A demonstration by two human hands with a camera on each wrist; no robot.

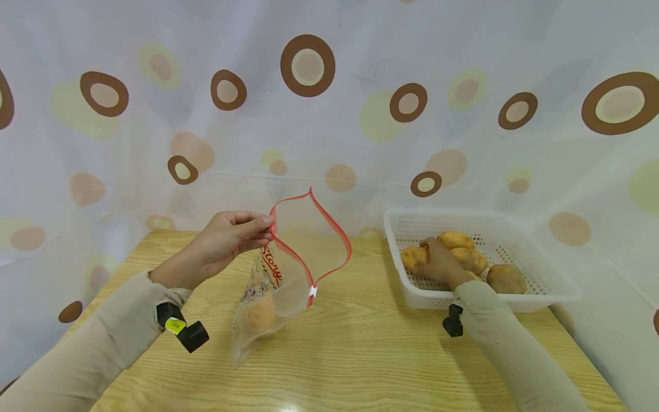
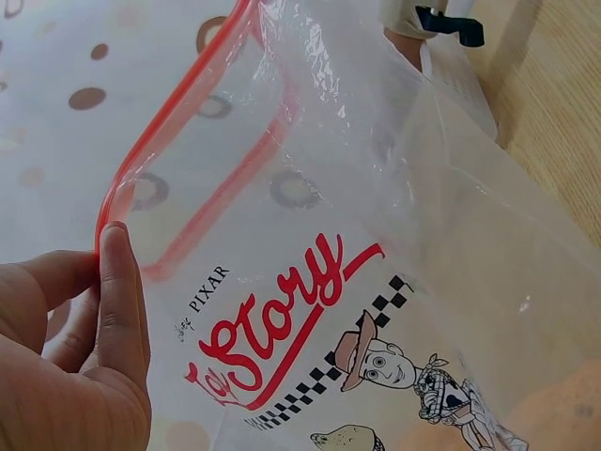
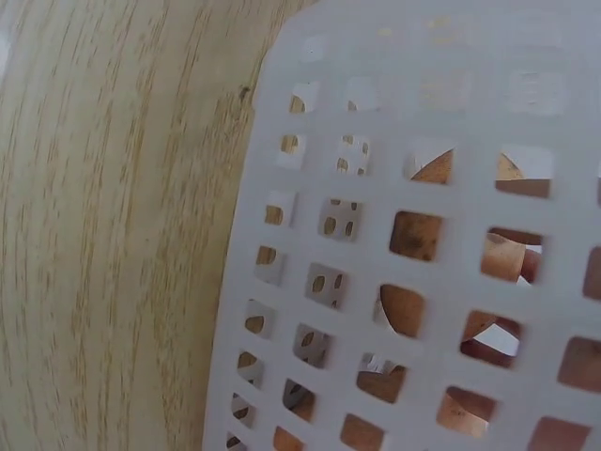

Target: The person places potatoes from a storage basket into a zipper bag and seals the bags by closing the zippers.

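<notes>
The white basket (image 1: pixel 427 298) stands on the wooden table (image 1: pixel 350 355); well to the left of the basket, the left hand (image 1: pixel 226 243) pinches the red zip edge (image 1: pixel 335 226) of a clear plastic bag (image 1: pixel 294 300) between thumb and fingers; the bag hangs with its mouth spread wide, a white slider (image 1: pixel 312 292) on the end of the edge nearer the basket, red "Story" lettering (image 2: pixel 272 334) and a drawn cowboy (image 2: pixel 380 362) on its side; one potato (image 1: pixel 261 316) lies low inside the bag, apart from the basket; the right hand (image 1: pixel 440 263) reaches into the basket, its fingers curled round the leftmost potato (image 1: pixel 411 259); other potatoes (image 1: pixel 507 279) lie in the basket to the right of that one; behind the basket hangs a sheet (image 1: pixel 360 149) patterned with brown rings.
</notes>
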